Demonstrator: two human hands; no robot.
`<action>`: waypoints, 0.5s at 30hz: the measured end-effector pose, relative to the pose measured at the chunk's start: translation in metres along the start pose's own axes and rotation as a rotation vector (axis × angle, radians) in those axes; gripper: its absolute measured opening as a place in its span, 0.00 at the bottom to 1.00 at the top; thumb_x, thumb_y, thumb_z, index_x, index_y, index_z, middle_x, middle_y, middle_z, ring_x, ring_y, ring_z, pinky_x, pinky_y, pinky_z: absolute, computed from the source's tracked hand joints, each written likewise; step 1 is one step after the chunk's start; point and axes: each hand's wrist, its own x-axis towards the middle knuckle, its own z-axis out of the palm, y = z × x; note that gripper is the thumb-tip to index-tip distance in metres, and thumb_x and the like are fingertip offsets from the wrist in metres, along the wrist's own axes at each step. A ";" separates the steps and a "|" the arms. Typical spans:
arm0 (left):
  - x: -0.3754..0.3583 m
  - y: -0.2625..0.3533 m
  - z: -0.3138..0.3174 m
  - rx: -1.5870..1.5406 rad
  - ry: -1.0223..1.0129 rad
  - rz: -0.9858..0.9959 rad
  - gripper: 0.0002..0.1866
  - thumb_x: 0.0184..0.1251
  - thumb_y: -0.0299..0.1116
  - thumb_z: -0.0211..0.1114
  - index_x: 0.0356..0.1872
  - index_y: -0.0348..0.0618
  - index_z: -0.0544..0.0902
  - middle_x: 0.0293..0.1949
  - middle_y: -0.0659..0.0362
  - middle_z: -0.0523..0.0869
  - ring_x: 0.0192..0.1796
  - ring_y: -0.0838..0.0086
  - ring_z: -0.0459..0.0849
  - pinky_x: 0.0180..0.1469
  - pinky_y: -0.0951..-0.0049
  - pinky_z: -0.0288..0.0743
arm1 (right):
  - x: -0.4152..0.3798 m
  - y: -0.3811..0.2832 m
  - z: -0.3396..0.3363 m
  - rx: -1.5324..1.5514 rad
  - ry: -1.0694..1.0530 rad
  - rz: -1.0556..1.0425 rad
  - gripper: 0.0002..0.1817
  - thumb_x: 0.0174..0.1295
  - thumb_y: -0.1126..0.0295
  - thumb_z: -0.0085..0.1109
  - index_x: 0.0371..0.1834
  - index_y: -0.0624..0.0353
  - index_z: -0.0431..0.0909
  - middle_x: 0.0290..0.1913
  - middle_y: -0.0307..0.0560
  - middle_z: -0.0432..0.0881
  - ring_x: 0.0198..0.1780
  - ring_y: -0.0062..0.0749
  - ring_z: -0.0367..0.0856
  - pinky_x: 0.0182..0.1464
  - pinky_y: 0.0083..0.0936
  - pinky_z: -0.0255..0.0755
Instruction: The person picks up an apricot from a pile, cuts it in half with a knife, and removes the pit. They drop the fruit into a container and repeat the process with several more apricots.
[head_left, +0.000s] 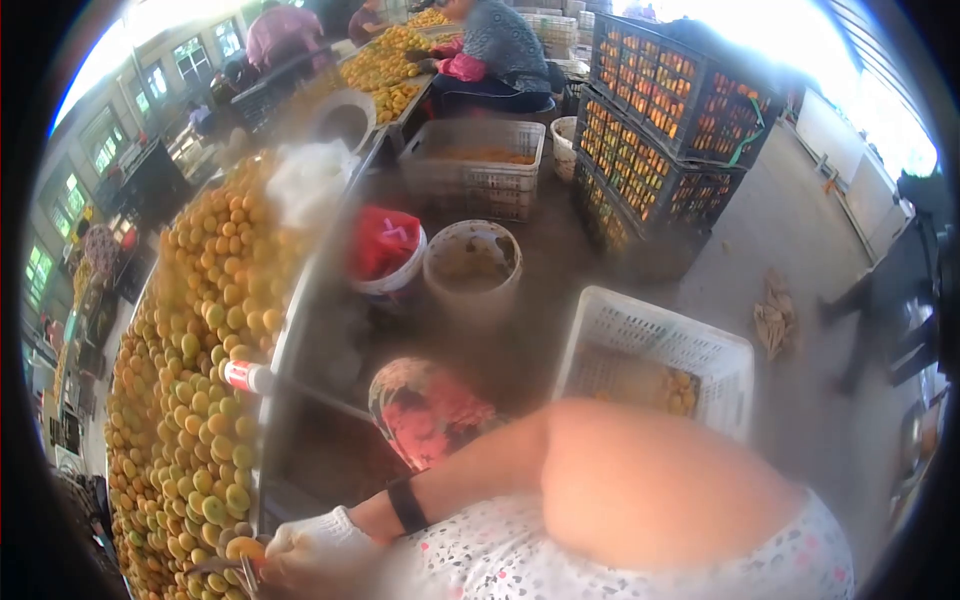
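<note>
My right hand [318, 552], in a white glove, reaches to the edge of the heap at the bottom left. Its fingers are closed, and a thin metal blade-like tool [247, 574] shows at the fingertips. An orange apricot [243, 548] sits right at the fingers, next to the tool. Many yellow, orange and greenish apricots [190, 400] cover the long metal-edged table [290, 345] beside me. On the table's rim, a small white container with a red label [248, 376] lies near the fruit. My left hand is out of view.
A white crate [660, 330] with some fruit stands behind my arm. Further off are a white bucket [472, 270], a bucket with a red bag [385, 245], another crate [480, 165] and stacked black crates of fruit [660, 120]. A co-worker [495, 60] sits at the far table.
</note>
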 end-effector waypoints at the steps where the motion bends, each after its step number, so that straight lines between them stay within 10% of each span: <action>1: 0.004 -0.001 -0.004 -0.062 -0.003 -0.039 0.26 0.69 0.37 0.57 0.64 0.34 0.69 0.56 0.47 0.78 0.54 0.60 0.80 0.59 0.65 0.74 | -0.010 -0.009 -0.002 -0.050 0.080 0.005 0.16 0.74 0.62 0.47 0.41 0.62 0.81 0.31 0.34 0.79 0.34 0.20 0.75 0.38 0.26 0.71; 6: -0.014 -0.003 -0.010 -0.363 0.061 -0.248 0.28 0.70 0.41 0.56 0.66 0.35 0.71 0.59 0.49 0.79 0.58 0.61 0.79 0.64 0.66 0.72 | -0.044 -0.025 -0.003 -0.788 0.393 -0.517 0.12 0.67 0.66 0.58 0.47 0.62 0.79 0.37 0.55 0.84 0.41 0.44 0.84 0.46 0.37 0.75; 8: -0.041 0.007 0.002 -0.192 -0.152 -0.010 0.27 0.73 0.40 0.57 0.68 0.37 0.70 0.63 0.48 0.78 0.62 0.60 0.78 0.65 0.67 0.71 | -0.044 -0.013 0.000 -0.852 0.485 -0.488 0.07 0.65 0.69 0.61 0.39 0.62 0.78 0.33 0.62 0.82 0.40 0.54 0.85 0.40 0.35 0.77; 10: -0.050 0.048 0.034 -0.390 -0.159 -0.281 0.25 0.74 0.34 0.57 0.68 0.36 0.70 0.62 0.49 0.79 0.63 0.61 0.78 0.68 0.64 0.70 | -0.061 -0.024 0.004 -0.941 0.466 -0.405 0.10 0.67 0.64 0.59 0.40 0.61 0.78 0.30 0.62 0.82 0.37 0.58 0.85 0.37 0.40 0.79; 12: -0.066 0.048 0.040 -0.109 0.384 -0.314 0.23 0.72 0.30 0.59 0.66 0.36 0.71 0.55 0.51 0.82 0.56 0.65 0.81 0.57 0.67 0.77 | -0.047 -0.015 0.003 -0.790 0.340 -0.552 0.12 0.68 0.61 0.56 0.39 0.61 0.78 0.29 0.61 0.83 0.36 0.59 0.85 0.36 0.43 0.78; 13: -0.065 0.023 0.033 -0.149 0.300 -0.328 0.23 0.72 0.30 0.59 0.66 0.36 0.71 0.55 0.51 0.82 0.56 0.65 0.81 0.57 0.67 0.77 | -0.065 -0.030 0.014 -1.061 0.359 -0.129 0.13 0.68 0.60 0.55 0.38 0.59 0.79 0.29 0.61 0.82 0.36 0.59 0.84 0.37 0.44 0.78; 15: -0.039 -0.014 0.029 0.211 0.000 -0.153 0.22 0.73 0.32 0.58 0.65 0.36 0.71 0.54 0.50 0.81 0.52 0.64 0.81 0.55 0.68 0.77 | -0.070 -0.011 0.003 -1.016 0.429 -0.455 0.13 0.70 0.60 0.53 0.37 0.60 0.78 0.35 0.61 0.83 0.40 0.59 0.83 0.40 0.45 0.76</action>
